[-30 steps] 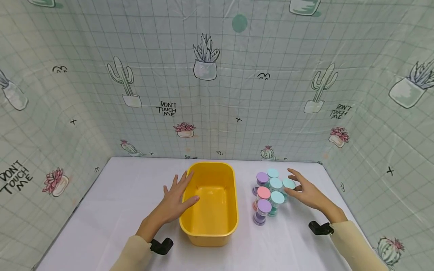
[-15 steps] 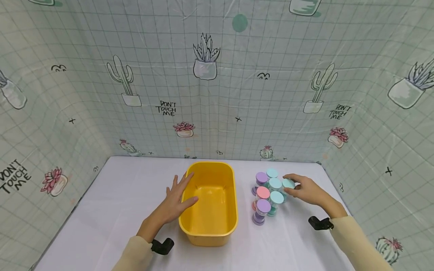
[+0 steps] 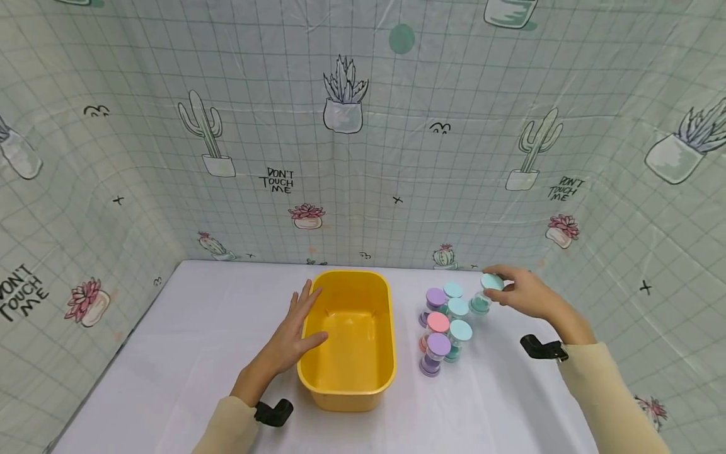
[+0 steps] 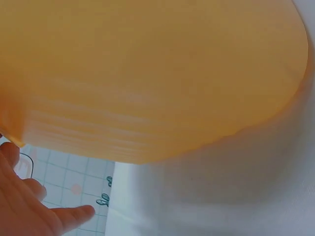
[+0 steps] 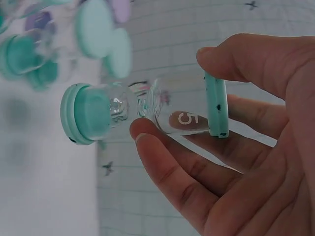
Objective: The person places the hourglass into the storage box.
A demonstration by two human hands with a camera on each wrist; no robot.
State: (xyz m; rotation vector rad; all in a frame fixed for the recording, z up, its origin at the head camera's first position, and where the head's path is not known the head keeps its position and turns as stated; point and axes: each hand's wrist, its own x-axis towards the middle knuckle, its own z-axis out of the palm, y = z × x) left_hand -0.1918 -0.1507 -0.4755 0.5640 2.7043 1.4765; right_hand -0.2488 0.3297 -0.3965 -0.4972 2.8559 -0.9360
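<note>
The teal-capped sand timer (image 5: 162,103), its glass marked with a 5, is in the right hand (image 3: 524,295), beyond the yellow bin's right side. The grip is narrow: thumb and fingers pinch the timer near one cap. I cannot tell whether its base clears the white table (image 3: 221,309). Just beside it, to the left, stand two purple-capped timers (image 3: 438,345), one pink-capped timer (image 3: 437,322) and three other teal-capped timers (image 3: 460,331), closely grouped. Farther left is the yellow bin (image 3: 347,401); the left hand (image 3: 283,343) lies at its left rim, fingers spread wide. Behind hangs a cactus-printed cloth (image 3: 363,164)
</note>
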